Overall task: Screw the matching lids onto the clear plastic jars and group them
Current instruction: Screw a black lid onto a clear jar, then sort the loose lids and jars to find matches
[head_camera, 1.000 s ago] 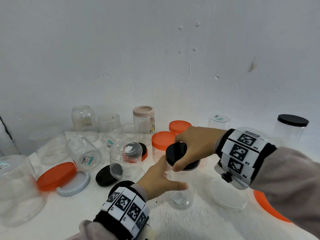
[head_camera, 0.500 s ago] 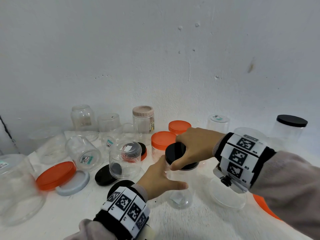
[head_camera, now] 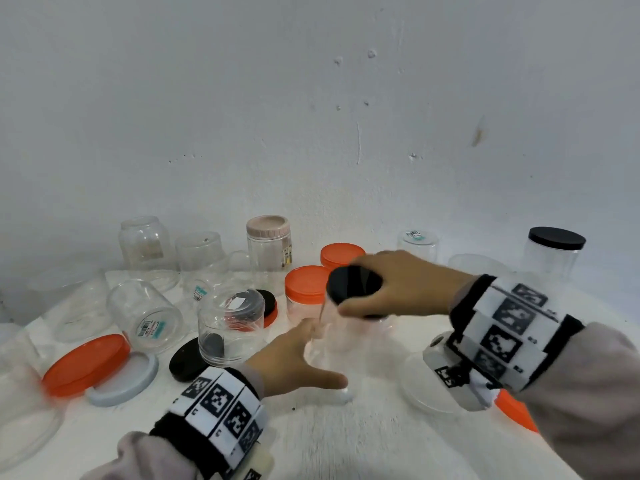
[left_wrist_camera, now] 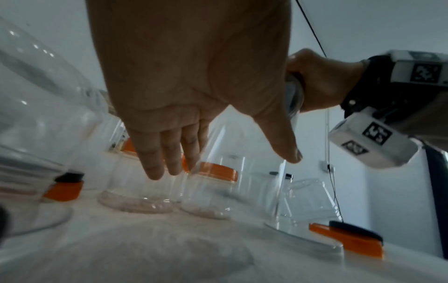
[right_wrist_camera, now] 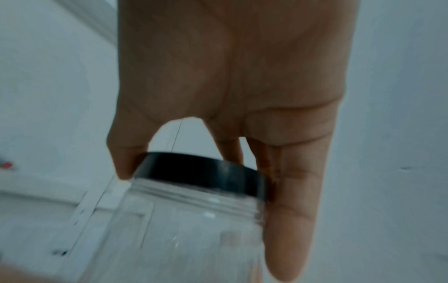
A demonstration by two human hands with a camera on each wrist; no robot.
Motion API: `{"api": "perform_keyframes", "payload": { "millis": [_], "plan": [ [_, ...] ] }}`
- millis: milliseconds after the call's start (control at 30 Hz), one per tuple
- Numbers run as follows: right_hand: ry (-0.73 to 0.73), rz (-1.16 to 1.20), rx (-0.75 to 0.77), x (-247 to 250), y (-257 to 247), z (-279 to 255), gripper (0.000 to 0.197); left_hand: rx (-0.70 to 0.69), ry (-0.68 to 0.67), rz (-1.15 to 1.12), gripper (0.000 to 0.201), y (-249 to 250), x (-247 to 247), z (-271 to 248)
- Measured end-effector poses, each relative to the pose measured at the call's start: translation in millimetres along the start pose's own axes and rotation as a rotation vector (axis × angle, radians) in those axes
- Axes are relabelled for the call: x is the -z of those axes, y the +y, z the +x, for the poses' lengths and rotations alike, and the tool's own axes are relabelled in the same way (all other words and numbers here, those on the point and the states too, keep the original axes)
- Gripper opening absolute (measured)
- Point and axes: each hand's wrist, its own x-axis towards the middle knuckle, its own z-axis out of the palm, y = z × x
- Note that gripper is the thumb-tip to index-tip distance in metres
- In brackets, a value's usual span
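Note:
A clear jar (head_camera: 346,341) with a black lid (head_camera: 353,284) on its mouth hangs tilted and blurred above the white table (head_camera: 346,445). My right hand (head_camera: 398,285) grips the lid from above. The right wrist view shows the fingers (right_wrist_camera: 290,210) curled round the black lid (right_wrist_camera: 201,172), with the jar (right_wrist_camera: 181,229) hanging below. My left hand (head_camera: 301,356) stays low beside the jar's base with fingers straight and thumb spread. From the left wrist camera, the left hand (left_wrist_camera: 194,86) is open and holds nothing.
Two orange-lidded jars (head_camera: 306,292) stand just behind the hands, a pink-lidded jar (head_camera: 268,244) further back, and a black-lidded jar (head_camera: 554,251) at far right. Loose orange (head_camera: 85,363), pale blue (head_camera: 128,379) and black (head_camera: 187,363) lids and open jars crowd the left. A clear lid (head_camera: 419,393) lies under my right wrist.
My right hand has lifted the lidded jar upward and tilted it. My left hand has let go of the jar's side and opened.

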Motion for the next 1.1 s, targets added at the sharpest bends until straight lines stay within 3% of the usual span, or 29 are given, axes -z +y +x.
{"api": "perform_keyframes", "payload": {
  "millis": [100,267,433,533,800,1100],
  "plan": [
    [0.205,0.146,-0.048,34,18,-14,0.054,0.039,-0.002,0.101,0.092,-4,7,0],
    [0.542,0.094,-0.133,95,69,-43,0.081,0.050,-0.033,0.174,0.081,10,3,11],
    [0.818,0.051,-0.267,135,138,-78,0.076,0.019,-0.126,0.196,0.077,38,-30,32],
    [0.910,0.050,-0.390,146,178,-97,0.078,-0.012,-0.186,0.233,0.078,58,-56,47],
    [0.753,0.014,-0.639,139,263,-115,0.078,-0.058,-0.320,0.363,0.097,92,-103,78],
    [0.449,0.008,-0.815,99,307,-95,0.072,0.012,-0.414,0.481,0.112,98,-115,88]
  ]
}}
